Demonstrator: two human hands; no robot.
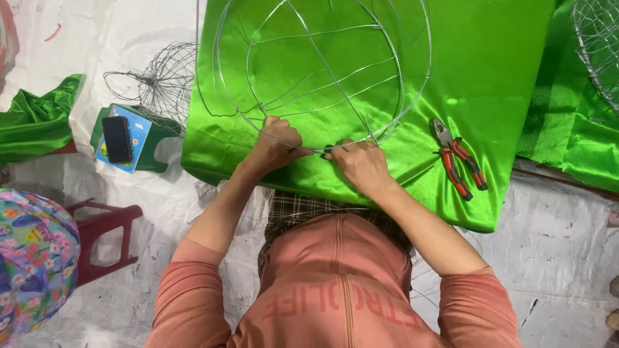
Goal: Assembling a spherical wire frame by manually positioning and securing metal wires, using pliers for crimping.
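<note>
Both hands are down on the wire frame (322,71), which lies on the green satin cloth (503,71). The left hand (276,145) is closed on its near rim; the right hand (361,164) pinches the same wire just beside it. Red-handled pliers (459,158) lie at three o'clock.

green satin cushion (496,77), wire frame (322,71), pliers (459,158)

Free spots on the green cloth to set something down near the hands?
Bare green cloth lies right of the wire frame, above and beside the pliers, up to the cloth's right edge. A narrow strip runs left of the frame. It is crowded where the left hand and right hand grip the wire.
</note>
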